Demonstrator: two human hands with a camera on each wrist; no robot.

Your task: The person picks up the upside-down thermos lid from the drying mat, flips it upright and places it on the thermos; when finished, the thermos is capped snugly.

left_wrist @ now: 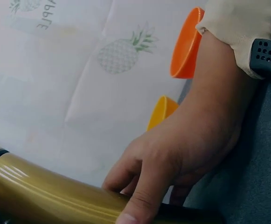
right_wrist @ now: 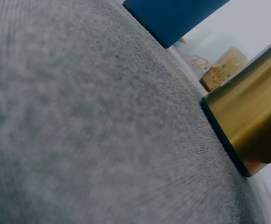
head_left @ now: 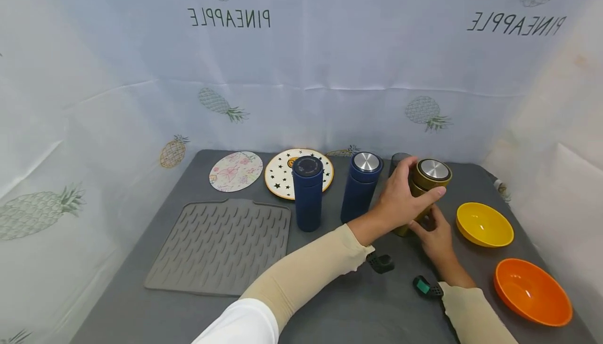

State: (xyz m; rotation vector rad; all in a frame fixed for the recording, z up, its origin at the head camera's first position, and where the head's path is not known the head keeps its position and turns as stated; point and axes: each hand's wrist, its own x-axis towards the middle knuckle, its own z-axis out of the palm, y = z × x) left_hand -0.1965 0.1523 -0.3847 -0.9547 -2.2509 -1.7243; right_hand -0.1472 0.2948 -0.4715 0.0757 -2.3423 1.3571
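A gold thermos (head_left: 426, 181) with a silver-topped lid stands at the right of the table in the head view. My left hand (head_left: 400, 197) grips its upper part, thumb on one side and fingers on the other. Lower down, my right hand (head_left: 437, 236) holds the body near the base. In the left wrist view the right hand (left_wrist: 161, 149) has its thumb and fingers around the thermos (left_wrist: 46, 191). The right wrist view shows the thermos base (right_wrist: 247, 116) right at the grey tabletop. Left of it stands a blue thermos (head_left: 360, 189) with a silver lid top.
A dark see-through cup (head_left: 399, 158) stands behind the left hand. Another blue thermos (head_left: 308, 197) stands before a star-patterned plate (head_left: 279, 176). A pink floral plate (head_left: 235, 171) and a grey mat (head_left: 226, 244) lie left. Yellow (head_left: 485, 223) and orange (head_left: 532, 291) bowls sit right.
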